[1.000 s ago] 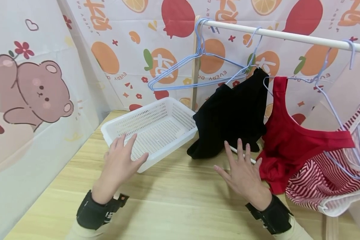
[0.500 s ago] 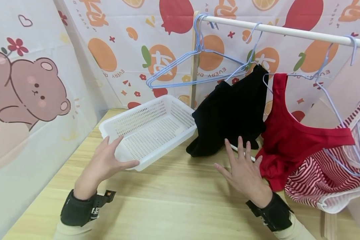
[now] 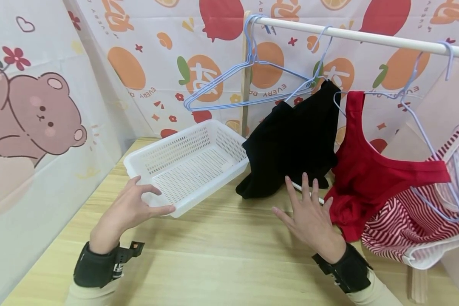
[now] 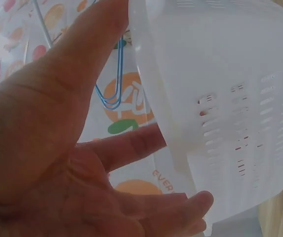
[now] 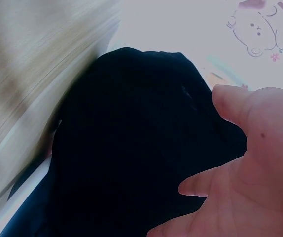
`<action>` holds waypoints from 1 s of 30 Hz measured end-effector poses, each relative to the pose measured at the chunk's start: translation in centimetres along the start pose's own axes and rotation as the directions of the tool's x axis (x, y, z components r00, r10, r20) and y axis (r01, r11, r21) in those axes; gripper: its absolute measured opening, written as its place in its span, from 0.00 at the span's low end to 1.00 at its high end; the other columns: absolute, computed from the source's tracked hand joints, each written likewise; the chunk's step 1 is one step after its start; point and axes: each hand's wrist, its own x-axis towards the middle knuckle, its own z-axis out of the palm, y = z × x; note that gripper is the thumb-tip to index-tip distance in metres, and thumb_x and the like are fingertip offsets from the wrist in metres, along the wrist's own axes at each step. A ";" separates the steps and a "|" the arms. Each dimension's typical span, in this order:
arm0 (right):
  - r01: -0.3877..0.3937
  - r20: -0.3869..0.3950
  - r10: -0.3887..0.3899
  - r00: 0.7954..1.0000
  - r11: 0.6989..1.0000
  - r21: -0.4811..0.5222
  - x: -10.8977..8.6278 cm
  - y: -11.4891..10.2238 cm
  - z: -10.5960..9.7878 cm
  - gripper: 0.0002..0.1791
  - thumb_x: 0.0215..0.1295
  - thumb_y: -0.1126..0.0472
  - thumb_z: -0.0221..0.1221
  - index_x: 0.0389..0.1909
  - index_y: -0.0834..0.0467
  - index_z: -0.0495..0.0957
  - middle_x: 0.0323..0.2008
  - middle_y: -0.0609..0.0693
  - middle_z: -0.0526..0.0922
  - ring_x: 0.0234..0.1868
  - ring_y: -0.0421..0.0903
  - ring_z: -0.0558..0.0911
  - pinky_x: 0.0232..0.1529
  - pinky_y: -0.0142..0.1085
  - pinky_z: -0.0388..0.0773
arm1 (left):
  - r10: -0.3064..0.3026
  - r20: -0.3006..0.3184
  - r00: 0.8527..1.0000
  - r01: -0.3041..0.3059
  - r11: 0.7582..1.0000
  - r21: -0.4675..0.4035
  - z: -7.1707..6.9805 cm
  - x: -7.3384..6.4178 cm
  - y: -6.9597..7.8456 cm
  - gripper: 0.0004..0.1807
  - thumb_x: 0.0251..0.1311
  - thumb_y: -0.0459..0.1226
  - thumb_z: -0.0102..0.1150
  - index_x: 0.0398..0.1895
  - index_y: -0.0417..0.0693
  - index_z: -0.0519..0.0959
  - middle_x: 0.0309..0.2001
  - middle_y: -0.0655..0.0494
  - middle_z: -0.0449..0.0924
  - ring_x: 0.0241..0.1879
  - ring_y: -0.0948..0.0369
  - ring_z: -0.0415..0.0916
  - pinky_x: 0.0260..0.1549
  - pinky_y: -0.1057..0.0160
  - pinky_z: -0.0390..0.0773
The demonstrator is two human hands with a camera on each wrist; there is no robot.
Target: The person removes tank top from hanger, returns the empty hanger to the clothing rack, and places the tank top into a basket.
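Note:
My left hand (image 3: pixel 124 210) is at the near-left end of a white plastic basket (image 3: pixel 208 193), gripping its rim. In the left wrist view, the thumb meets the rim of the basket (image 4: pixel 181 64) at the top, and the index finger passes behind the rim. Fingers of my right hand (image 3: pixel 310 216) are spread above the table, before a black garment (image 3: pixel 290 148) on a blue hanger. The right wrist view has the black garment (image 5: pixel 141 133) filling its middle, the right hand (image 5: pixel 250 163) holding nothing. A red tank top (image 3: pixel 367 170) hangs to the right.
A white rod (image 3: pixel 367 39) on a wooden post (image 3: pixel 246 85) carries several blue hangers (image 3: pixel 218 91). Beyond the red top hangs a red-and-white striped garment (image 3: pixel 405 221). Patterned cloth (image 3: pixel 149 63) lines the back and left of the wooden table (image 3: pixel 214 263).
The left hand has moved left and down from over the basket to its near-left end, where its fingers have closed on the rim. The right hand stays nearly still. The view shifts slightly.

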 end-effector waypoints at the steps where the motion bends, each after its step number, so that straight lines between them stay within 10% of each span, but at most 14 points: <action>1: -0.003 0.000 0.003 1.000 1.000 0.000 0.0 0.0 0.0 0.51 0.68 0.32 0.57 0.84 0.49 0.48 0.82 0.69 0.41 0.80 0.77 0.44 0.61 0.85 0.46 | 0.003 -0.001 1.000 -0.003 1.000 -0.001 0.0 0.0 0.1 0.38 0.43 0.61 0.80 0.45 0.39 0.86 0.69 0.19 0.60 0.65 0.30 0.62 0.57 0.32 0.71; 9: -0.017 -0.001 0.017 1.000 1.000 0.001 0.1 0.2 0.1 0.51 0.69 0.32 0.57 0.84 0.48 0.47 0.82 0.68 0.41 0.80 0.77 0.44 0.62 0.84 0.46 | 0.007 -0.009 1.000 -0.007 1.000 0.011 0.0 -0.1 0.3 0.26 0.43 0.58 0.81 0.28 0.46 0.88 0.69 0.19 0.62 0.67 0.25 0.62 0.60 0.30 0.69; 30: -0.028 -0.029 0.028 0.999 0.999 0.019 -0.5 1.2 -4.3 0.46 0.75 0.42 0.56 0.84 0.49 0.44 0.82 0.68 0.46 0.80 0.75 0.47 0.65 0.81 0.52 | 0.047 -0.052 0.998 -0.045 0.999 0.031 0.6 -0.2 -0.3 0.24 0.41 0.57 0.82 0.25 0.47 0.88 0.64 0.19 0.69 0.65 0.29 0.67 0.54 0.35 0.73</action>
